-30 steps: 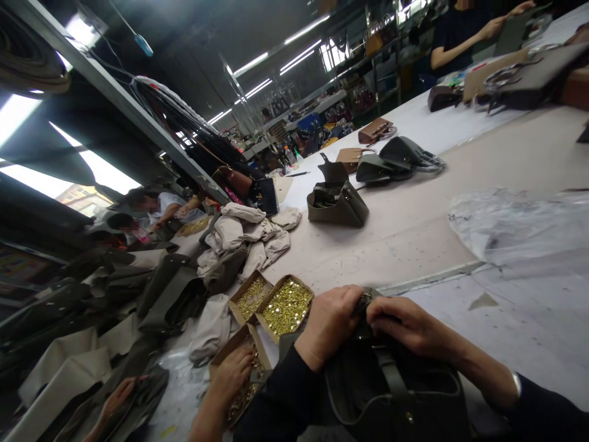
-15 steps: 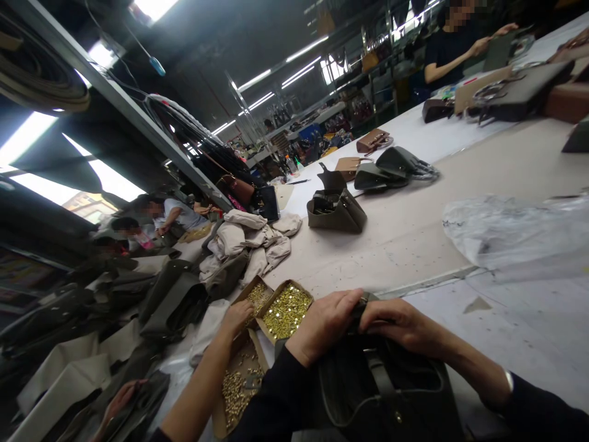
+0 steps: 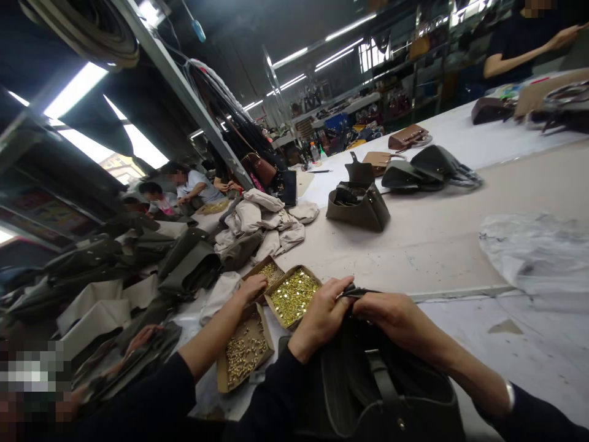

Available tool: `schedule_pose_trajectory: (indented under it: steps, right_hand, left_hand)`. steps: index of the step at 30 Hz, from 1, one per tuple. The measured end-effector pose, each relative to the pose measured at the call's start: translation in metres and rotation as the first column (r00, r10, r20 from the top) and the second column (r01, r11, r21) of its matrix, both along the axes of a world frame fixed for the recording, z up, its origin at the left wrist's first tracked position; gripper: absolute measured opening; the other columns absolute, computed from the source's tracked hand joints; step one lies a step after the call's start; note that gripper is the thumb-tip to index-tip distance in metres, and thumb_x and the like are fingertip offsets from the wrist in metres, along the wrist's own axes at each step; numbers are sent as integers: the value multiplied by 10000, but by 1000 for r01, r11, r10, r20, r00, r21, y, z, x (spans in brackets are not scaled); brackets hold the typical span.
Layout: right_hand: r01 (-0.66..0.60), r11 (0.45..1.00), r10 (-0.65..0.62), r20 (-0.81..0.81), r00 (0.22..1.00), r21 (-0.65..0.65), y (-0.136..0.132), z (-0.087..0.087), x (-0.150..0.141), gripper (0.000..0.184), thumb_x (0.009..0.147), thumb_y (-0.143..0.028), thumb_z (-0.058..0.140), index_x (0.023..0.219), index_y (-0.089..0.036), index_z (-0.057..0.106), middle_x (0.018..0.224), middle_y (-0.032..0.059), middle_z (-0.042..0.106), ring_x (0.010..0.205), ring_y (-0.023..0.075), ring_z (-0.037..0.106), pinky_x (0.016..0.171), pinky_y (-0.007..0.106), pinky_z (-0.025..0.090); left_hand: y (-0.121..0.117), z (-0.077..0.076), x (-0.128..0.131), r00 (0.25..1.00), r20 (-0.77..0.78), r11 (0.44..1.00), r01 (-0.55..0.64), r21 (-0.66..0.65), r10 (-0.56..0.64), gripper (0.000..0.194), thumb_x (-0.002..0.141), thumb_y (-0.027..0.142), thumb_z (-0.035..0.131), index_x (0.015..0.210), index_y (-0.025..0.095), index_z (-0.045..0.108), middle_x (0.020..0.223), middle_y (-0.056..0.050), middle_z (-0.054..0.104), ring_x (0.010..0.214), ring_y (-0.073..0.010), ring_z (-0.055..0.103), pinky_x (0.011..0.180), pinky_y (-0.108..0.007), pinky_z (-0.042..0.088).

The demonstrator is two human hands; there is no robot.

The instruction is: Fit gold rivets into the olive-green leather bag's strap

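Observation:
A dark olive handbag lies in front of me at the table's near edge. My left hand and my right hand both pinch the top edge of the handbag's flap, fingers closed on it. Just left of my left hand stands a cardboard box of gold metal fittings. A co-worker's hand reaches into a second box behind it. A third box of fittings lies nearer.
Another olive handbag stands open mid-table, with dark bags and tan bags beyond. Cream dust covers are piled at left. Crumpled clear plastic lies at right. People work at far left and far right.
The view has swung right and down. The co-worker's hand has moved from the near box up to the far box. My hands stay pinched on the handbag's flap.

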State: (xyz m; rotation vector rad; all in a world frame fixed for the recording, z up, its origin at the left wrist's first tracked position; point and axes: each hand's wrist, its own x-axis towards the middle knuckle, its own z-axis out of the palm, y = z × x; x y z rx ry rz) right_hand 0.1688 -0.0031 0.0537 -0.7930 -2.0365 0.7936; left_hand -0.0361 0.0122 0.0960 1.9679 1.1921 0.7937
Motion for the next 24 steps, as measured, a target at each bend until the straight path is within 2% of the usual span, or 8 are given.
schedule_pose_trajectory:
  steps: [3, 6, 9, 12, 17, 24]
  right_hand:
    - [-18, 1000, 18, -46, 999, 13, -2, 0, 6, 232, 1005, -122, 504, 982, -222, 712, 957, 19, 681, 815, 171, 648, 718, 251, 484]
    - [9, 999, -14, -122, 992, -39, 0, -7, 12, 221, 1031, -157, 535, 1021, -238, 741, 1007, 30, 675, 892, 178, 658, 785, 254, 513]
    - [43, 992, -69, -230, 971, -117, 3, -18, 15, 166, 1053, -248, 593, 1047, -242, 759, 996, 39, 689, 900, 191, 671, 809, 266, 543]
    - [53, 990, -86, -257, 962, -133, 3, -22, 13, 195, 1063, -316, 600, 1033, -238, 776, 985, 53, 696, 892, 207, 680, 789, 278, 568]
    - [110, 993, -114, -206, 972, -30, 0, -22, 6, 190, 1066, -294, 600, 1038, -248, 782, 975, 49, 685, 878, 203, 667, 786, 288, 564]
    - [281, 950, -254, -186, 949, 135, -2, -40, 4, 192, 1055, -212, 607, 1098, -288, 778, 983, 47, 621, 904, 215, 624, 746, 314, 536]
  left_hand:
    - [6, -6, 8, 991, 79, 989, -100, -105, 109, 368, 903, 274, 616, 1230, 203, 770, 1207, -77, 763, 1143, -264, 690, 1078, -387, 522]
    - [17, -16, 13, 978, 107, 964, -154, -216, 180, 328, 832, 273, 647, 1096, 183, 820, 1116, -75, 796, 1078, -281, 724, 1071, -416, 534]
    - [24, -25, 16, 968, 129, 950, -178, -257, 216, 270, 781, 282, 673, 967, 179, 840, 1012, -78, 813, 1012, -292, 742, 1017, -429, 561]
    - [24, -28, 20, 944, 163, 929, -232, -289, 287, 262, 760, 291, 695, 942, 170, 839, 992, -87, 814, 975, -291, 752, 963, -414, 580]
    - [12, -26, 26, 881, 256, 893, -309, -326, 399, 294, 772, 276, 712, 997, 127, 829, 990, -112, 810, 967, -277, 751, 947, -392, 587]
    - [4, -28, 33, 828, 316, 866, -349, -359, 464, 250, 759, 263, 745, 962, 149, 838, 926, -93, 811, 910, -273, 748, 904, -396, 583]
